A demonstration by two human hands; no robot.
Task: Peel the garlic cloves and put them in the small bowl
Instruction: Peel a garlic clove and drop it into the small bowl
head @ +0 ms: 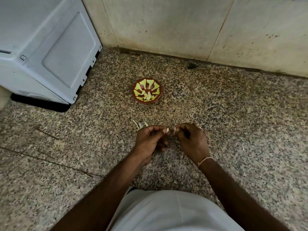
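Note:
A small red-brown bowl (147, 83) with a yellow-green pattern stands on the speckled floor, and several peeled garlic cloves (148, 96) lie in it. Nearer to me, my left hand (150, 140) and my right hand (191, 139) meet fingertip to fingertip and pinch a garlic clove (171, 130) between them, with pale skin curling off it. The clove itself is mostly hidden by my fingers. Loose strips of garlic peel (140, 125) lie on the floor just beyond my left hand.
A grey-white appliance (45, 47) stands on the floor at the left. A stained tiled wall (183, 25) closes off the back, with a small dark object (191, 65) at its foot. My white-clothed lap (166, 212) fills the bottom.

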